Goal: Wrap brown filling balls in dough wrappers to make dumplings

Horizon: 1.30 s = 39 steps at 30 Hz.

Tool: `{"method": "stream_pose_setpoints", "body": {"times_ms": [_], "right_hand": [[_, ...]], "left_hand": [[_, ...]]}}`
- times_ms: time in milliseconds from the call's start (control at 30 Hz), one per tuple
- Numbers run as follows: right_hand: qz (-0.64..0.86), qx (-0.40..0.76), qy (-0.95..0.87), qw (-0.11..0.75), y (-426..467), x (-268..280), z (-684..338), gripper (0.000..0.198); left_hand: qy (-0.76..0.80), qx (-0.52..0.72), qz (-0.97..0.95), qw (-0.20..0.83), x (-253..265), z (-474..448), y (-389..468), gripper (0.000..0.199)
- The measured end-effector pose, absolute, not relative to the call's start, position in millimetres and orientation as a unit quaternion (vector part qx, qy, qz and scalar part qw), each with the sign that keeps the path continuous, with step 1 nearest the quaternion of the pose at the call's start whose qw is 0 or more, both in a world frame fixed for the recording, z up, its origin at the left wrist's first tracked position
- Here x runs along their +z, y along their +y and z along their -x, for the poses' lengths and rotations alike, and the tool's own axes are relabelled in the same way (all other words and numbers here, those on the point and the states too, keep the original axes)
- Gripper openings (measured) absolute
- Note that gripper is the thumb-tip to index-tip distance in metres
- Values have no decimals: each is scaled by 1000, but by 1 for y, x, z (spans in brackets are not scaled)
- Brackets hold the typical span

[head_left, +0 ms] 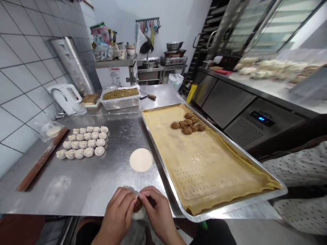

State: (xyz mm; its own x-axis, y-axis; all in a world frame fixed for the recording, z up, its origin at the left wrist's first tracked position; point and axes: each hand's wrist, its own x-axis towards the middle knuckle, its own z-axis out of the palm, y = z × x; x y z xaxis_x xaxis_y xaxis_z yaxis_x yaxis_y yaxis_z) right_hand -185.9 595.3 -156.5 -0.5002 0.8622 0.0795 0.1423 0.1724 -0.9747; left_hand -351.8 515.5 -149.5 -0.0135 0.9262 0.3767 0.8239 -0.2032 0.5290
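At the table's near edge, my left hand and my right hand are closed on a dumpling. Its brown filling shows between my fingers, and both hands pinch pale dough above it. Most of the wrapper is hidden by my fingers. Just beyond my hands lies a flat round dough wrapper. To the left, pleated dumplings stand in rows. Brown filling balls are gathered toward the far side of the large tray, which is lined with yellowish cloth.
A wooden rolling pin lies at the left, near a bag with dough and a white kettle. Behind are a plastic tub of crumbly filling and a wooden-handled tool. Someone's dotted clothing shows at right.
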Motion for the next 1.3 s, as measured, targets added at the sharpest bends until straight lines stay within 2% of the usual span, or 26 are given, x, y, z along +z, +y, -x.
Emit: {"method": "stream_pose_setpoints", "body": {"times_ms": [133,300,467,600,667,833,1000,1067,1200,1300], "right_hand": [[302,524,-719,342,591,-158,185,22],[364,525,-688,345,594,-157,183,19],[308,533,-710,343,592,-154,182,23],[331,512,-713,346,592,-156,179,17],[371,517,-694,337,593,-155,180,20],[305,514,-721,351,590,-156,179,21],[371,511,-692,350,592,-159,176,18],[386,529,-676,339,593,-158,178,24],[313,527,-707,352,590,-159,178,21],[331,505,-710,363,590,-162,175,19]], "left_hand": [[632,310,-705,90,-149,353,515,42],[624,335,-703,59,-149,350,514,25],[625,305,-716,58,-146,348,516,39],[629,319,-707,57,-146,346,515,22],[630,328,-702,47,-147,345,515,22],[635,281,-719,37,-148,345,515,38],[631,311,-711,20,-147,340,516,21],[630,315,-710,10,-147,337,516,25],[631,280,-724,5,-148,337,516,38],[634,291,-717,6,-148,336,515,23]]}}
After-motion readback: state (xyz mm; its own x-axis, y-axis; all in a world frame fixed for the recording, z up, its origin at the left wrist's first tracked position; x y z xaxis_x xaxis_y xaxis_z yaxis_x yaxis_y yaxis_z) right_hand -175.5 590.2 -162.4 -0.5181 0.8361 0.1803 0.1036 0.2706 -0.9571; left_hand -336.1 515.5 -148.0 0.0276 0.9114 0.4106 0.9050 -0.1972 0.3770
